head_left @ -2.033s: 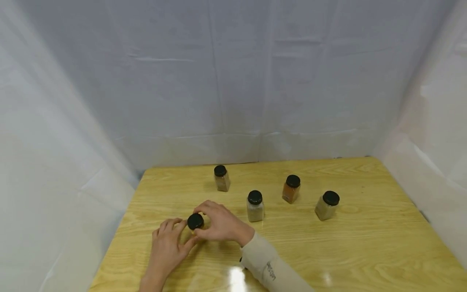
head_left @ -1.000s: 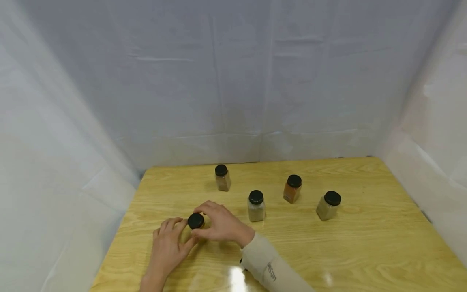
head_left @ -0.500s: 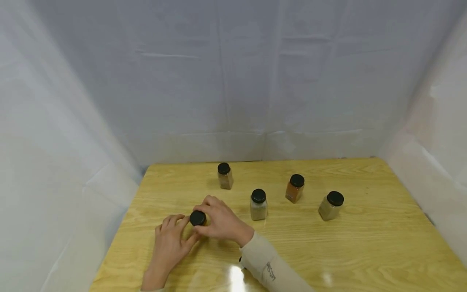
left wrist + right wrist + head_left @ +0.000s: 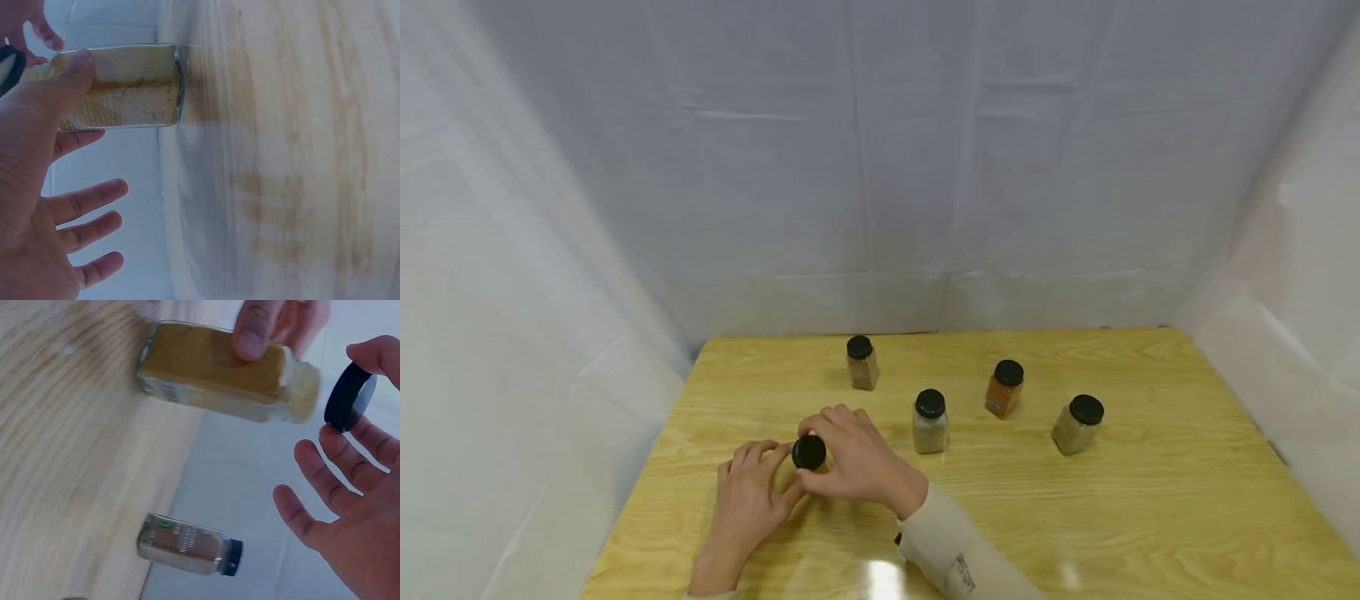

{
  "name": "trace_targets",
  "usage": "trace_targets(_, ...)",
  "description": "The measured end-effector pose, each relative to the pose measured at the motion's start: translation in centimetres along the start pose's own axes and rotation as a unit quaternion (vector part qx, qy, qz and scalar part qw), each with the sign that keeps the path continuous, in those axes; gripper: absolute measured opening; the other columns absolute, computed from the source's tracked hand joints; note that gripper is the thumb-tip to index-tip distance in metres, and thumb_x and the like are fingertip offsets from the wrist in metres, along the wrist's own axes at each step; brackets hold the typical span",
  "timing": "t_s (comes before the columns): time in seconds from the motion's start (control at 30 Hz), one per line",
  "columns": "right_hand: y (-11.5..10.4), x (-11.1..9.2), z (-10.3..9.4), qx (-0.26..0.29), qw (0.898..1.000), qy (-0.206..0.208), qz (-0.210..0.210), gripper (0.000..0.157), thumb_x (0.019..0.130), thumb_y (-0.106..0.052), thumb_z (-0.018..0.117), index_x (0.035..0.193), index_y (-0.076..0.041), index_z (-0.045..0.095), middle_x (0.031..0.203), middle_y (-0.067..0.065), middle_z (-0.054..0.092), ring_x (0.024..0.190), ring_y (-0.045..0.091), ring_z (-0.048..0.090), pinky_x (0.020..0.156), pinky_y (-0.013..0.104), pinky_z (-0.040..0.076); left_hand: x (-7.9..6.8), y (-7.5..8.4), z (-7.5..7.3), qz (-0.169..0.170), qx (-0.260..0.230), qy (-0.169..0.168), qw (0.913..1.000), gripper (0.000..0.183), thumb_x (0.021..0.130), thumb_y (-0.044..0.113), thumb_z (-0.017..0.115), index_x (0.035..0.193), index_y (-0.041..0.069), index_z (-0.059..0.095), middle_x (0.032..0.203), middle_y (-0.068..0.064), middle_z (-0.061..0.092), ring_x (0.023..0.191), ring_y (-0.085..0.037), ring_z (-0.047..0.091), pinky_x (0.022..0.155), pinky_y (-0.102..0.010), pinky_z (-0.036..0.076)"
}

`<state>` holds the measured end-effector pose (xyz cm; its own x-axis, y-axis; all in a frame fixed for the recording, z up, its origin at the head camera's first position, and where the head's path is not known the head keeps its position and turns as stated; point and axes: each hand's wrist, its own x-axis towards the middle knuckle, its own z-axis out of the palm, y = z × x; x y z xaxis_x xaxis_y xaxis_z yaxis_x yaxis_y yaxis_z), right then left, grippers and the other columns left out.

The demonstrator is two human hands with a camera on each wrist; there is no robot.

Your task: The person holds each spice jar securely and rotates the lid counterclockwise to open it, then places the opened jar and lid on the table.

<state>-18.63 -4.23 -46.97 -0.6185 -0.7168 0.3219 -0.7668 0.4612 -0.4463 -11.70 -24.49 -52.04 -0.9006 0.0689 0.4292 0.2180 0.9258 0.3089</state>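
Note:
My left hand (image 4: 748, 504) holds a square glass spice jar (image 4: 134, 94) upright between thumb and forefinger. Its other fingers are spread away from the glass, and the jar's base is right at the tabletop. Inside is a yellow-brown powder, filling part of the jar. With thumb and fingertips, my right hand (image 4: 861, 458) pinches a round black lid (image 4: 349, 397). In the right wrist view a gap shows between the lid and the jar's bare neck (image 4: 303, 392). From the head view the lid covers most of the jar.
Several capped jars stand on the wooden table (image 4: 1112, 517): a brown one (image 4: 862, 371) at the back, a pale one (image 4: 930, 432) right of my right hand, an orange-red one (image 4: 1003, 398), and a greenish-beige one (image 4: 1072, 432) farther right. White sheeting (image 4: 925, 167) encloses the table's back and sides.
The head view has shifted slightly. My right hand and the lid have moved a little, with more yellow showing beneath the lid. My left hand keeps its hold, and the other jars stay put.

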Motion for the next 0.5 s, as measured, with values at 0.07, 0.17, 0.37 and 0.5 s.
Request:
trace_targets(0.07, -0.3, -0.4, -0.3, 0.016, 1.0, -0.003, -0.001, 0.043, 0.094, -0.04, 0.075, 0.13, -0.019, 0.065, 0.117, -0.006, 0.066, 0.104, 0.011, 0.056, 0.09, 0.032, 0.042, 0.0, -0.1, 0.0, -0.001, 0.002, -0.003, 1.0, 0.053, 0.081, 0.037, 0.091, 0.123, 0.008, 0.076, 0.123, -0.02, 0.07, 0.12, -0.045, 0.061, 0.089, -0.065, 0.045)
trace_targets(0.17, -0.7, -1.2, -0.6, 0.071, 0.997, -0.019, 0.0, 0.042, 0.095, -0.038, 0.076, 0.13, -0.019, 0.063, 0.117, -0.006, 0.067, 0.104, 0.011, 0.058, 0.093, 0.031, 0.044, -0.1, -0.2, 0.0, -0.003, 0.002, -0.009, 1.0, 0.052, 0.08, 0.032, 0.092, 0.122, 0.007, 0.076, 0.126, -0.021, 0.069, 0.122, -0.045, 0.06, 0.09, -0.065, 0.045)
trace_targets(0.37, -0.7, -3.0, 0.2, 0.161, 0.984, -0.068, 0.027, 0.041, 0.093, -0.036, 0.081, 0.126, -0.019, 0.064, 0.116, -0.008, 0.066, 0.108, 0.012, 0.061, 0.096, 0.026, 0.048, -0.1, -0.2, 0.1, 0.001, 0.005, -0.006, 1.0, 0.05, 0.081, 0.029, 0.091, 0.123, 0.007, 0.075, 0.125, -0.02, 0.069, 0.121, -0.045, 0.06, 0.09, -0.064, 0.045)
trace_targets(0.5, -0.3, -3.9, 1.2, 0.169, 0.982, -0.081, 0.035, 0.045, 0.09, -0.035, 0.086, 0.128, -0.022, 0.065, 0.118, -0.009, 0.07, 0.107, 0.013, 0.062, 0.092, 0.021, 0.049, -0.1, -0.2, 0.2, 0.008, 0.012, 0.002, 0.9999, 0.052, 0.082, 0.037, 0.09, 0.123, 0.007, 0.076, 0.122, -0.02, 0.07, 0.12, -0.046, 0.06, 0.088, -0.063, 0.045)
